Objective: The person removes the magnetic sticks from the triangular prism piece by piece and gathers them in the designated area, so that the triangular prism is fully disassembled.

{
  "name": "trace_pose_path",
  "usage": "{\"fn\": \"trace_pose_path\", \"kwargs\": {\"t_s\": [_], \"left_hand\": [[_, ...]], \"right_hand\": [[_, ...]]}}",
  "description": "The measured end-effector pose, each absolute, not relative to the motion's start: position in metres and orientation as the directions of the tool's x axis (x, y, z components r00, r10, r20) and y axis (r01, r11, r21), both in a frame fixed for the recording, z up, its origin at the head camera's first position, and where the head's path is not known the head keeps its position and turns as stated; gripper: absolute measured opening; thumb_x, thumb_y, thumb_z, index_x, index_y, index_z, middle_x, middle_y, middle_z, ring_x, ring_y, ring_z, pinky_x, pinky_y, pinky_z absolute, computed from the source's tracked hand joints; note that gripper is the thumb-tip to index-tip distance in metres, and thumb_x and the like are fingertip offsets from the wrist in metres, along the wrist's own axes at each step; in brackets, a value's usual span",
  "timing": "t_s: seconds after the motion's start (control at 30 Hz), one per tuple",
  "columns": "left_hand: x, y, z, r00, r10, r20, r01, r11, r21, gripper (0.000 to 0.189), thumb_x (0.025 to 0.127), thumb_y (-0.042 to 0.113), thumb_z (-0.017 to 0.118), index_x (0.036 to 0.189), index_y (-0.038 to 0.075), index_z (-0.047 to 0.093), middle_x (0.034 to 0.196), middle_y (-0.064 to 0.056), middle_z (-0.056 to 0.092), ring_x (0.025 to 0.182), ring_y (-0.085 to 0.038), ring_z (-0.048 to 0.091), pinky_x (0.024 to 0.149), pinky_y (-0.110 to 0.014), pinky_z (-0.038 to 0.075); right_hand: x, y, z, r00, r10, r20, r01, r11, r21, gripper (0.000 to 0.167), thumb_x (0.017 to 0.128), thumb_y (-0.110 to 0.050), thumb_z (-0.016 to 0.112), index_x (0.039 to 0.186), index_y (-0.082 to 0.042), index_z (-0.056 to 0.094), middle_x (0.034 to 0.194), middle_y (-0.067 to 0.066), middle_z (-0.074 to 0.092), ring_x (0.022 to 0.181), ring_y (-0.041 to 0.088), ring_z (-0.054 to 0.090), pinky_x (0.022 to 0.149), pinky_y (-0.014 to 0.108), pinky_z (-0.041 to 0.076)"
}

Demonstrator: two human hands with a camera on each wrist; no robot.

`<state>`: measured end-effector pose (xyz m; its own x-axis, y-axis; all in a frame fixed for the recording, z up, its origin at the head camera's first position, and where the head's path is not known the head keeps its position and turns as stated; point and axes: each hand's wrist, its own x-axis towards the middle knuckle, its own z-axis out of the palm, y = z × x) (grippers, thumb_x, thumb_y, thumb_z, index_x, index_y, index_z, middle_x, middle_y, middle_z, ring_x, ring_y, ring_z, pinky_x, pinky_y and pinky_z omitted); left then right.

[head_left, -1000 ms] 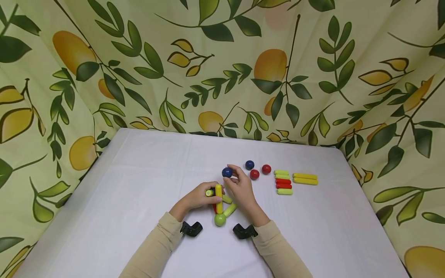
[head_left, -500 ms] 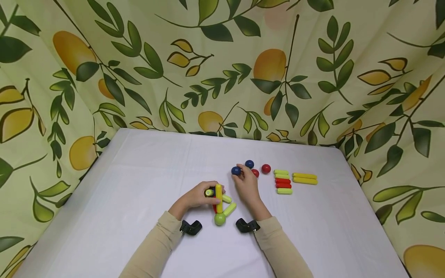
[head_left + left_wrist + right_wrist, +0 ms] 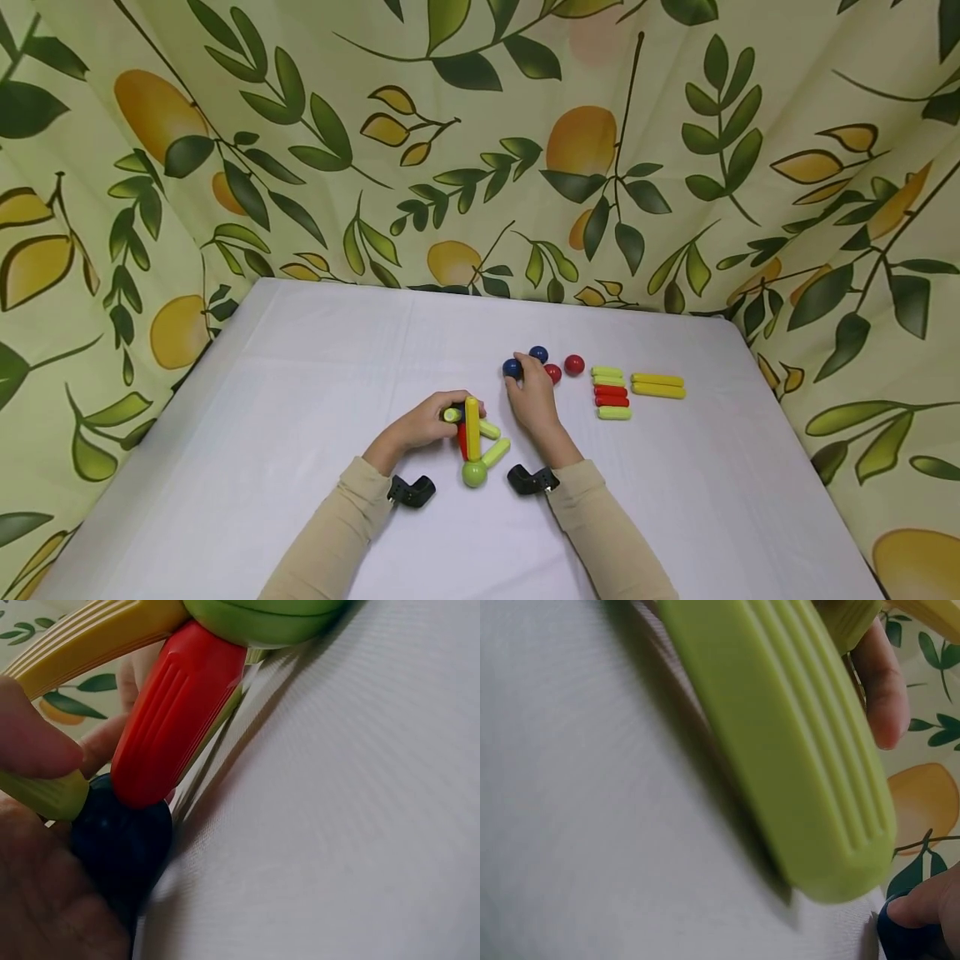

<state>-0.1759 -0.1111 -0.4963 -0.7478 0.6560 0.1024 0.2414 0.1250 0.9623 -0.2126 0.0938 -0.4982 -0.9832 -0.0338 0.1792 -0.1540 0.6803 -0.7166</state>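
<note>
My left hand (image 3: 426, 423) grips a ball-and-rod toy model, its thumb lying on a light green rod (image 3: 52, 793) that meets a dark blue ball (image 3: 124, 832). From that ball a red rod (image 3: 176, 712) runs to a green ball (image 3: 474, 473) at the near end. A yellow rod (image 3: 472, 429) and another light green rod (image 3: 496, 452) join the same green ball. To the right, my right hand (image 3: 536, 404) pinches a separate blue ball (image 3: 512, 368) at or just above the table. In the right wrist view, only a fingertip and part of this ball show.
Close beyond the right hand are another blue ball (image 3: 538, 355) and two red balls, one partly covered (image 3: 553, 373), the other uncovered (image 3: 574, 364). Farther right lie stacked short green and red rods (image 3: 612, 392) and two yellow rods (image 3: 658, 386). A patterned curtain (image 3: 480, 150) borders the white table (image 3: 322, 350).
My right hand has carried the blue ball rightward from beside the model to near the loose balls. The left thumb has slid off the yellow rod; the model stays in place.
</note>
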Motion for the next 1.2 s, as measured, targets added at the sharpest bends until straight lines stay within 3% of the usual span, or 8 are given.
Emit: {"fn": "trace_pose_path", "kwargs": {"t_s": [0.43, 0.73, 0.9, 1.0, 1.2], "left_hand": [[-0.177, -0.112, -0.499, -0.77, 0.628, 0.111, 0.261, 0.153, 0.953, 0.036, 0.083, -0.011, 0.05, 0.117, -0.003, 0.06, 0.12, -0.019, 0.062, 0.114, -0.025, 0.055, 0.101, -0.024, 0.04], [-0.179, -0.112, -0.501, -0.792, 0.603, 0.1, 0.245, 0.163, 0.956, 0.039, 0.084, -0.01, 0.053, 0.121, -0.002, 0.059, 0.124, -0.016, 0.061, 0.117, -0.022, 0.053, 0.103, -0.026, 0.039], [-0.18, -0.112, -0.5, -0.8, 0.588, 0.117, 0.258, 0.162, 0.952, 0.038, 0.085, -0.008, 0.054, 0.123, -0.002, 0.058, 0.126, -0.016, 0.061, 0.124, -0.027, 0.051, 0.109, -0.033, 0.036], [-0.18, -0.113, -0.5, -0.808, 0.578, 0.113, 0.248, 0.16, 0.955, 0.036, 0.087, -0.007, 0.055, 0.122, -0.002, 0.058, 0.124, -0.016, 0.062, 0.122, -0.024, 0.052, 0.107, -0.03, 0.037], [-0.179, -0.113, -0.499, -0.822, 0.559, 0.11, 0.249, 0.179, 0.952, 0.033, 0.088, -0.006, 0.055, 0.121, -0.003, 0.058, 0.121, -0.019, 0.062, 0.115, -0.02, 0.053, 0.102, -0.027, 0.04]], "right_hand": [[-0.209, 0.092, -0.497, -0.982, -0.037, 0.185, -0.154, 0.726, -0.671, 0.049, 0.089, -0.009, 0.061, 0.135, 0.001, 0.048, 0.137, 0.019, 0.05, 0.129, 0.032, 0.046, 0.107, 0.044, 0.038], [-0.2, 0.092, -0.49, -0.961, -0.032, 0.275, -0.213, 0.721, -0.66, 0.05, 0.09, -0.009, 0.06, 0.137, -0.001, 0.046, 0.14, 0.017, 0.048, 0.131, 0.031, 0.045, 0.107, 0.045, 0.039], [-0.192, 0.092, -0.482, -0.933, -0.054, 0.356, -0.311, 0.621, -0.72, 0.045, 0.089, -0.008, 0.063, 0.132, -0.005, 0.052, 0.131, 0.013, 0.056, 0.116, 0.027, 0.056, 0.098, 0.042, 0.048], [-0.188, 0.091, -0.477, -0.896, -0.112, 0.43, -0.418, 0.536, -0.734, 0.041, 0.086, -0.005, 0.064, 0.126, -0.002, 0.056, 0.122, 0.015, 0.06, 0.105, 0.029, 0.06, 0.093, 0.041, 0.052], [-0.18, 0.086, -0.468, -0.831, -0.227, 0.508, -0.555, 0.415, -0.722, 0.036, 0.086, -0.002, 0.064, 0.122, -0.001, 0.058, 0.116, 0.015, 0.064, 0.105, 0.028, 0.062, 0.091, 0.04, 0.052]]}}
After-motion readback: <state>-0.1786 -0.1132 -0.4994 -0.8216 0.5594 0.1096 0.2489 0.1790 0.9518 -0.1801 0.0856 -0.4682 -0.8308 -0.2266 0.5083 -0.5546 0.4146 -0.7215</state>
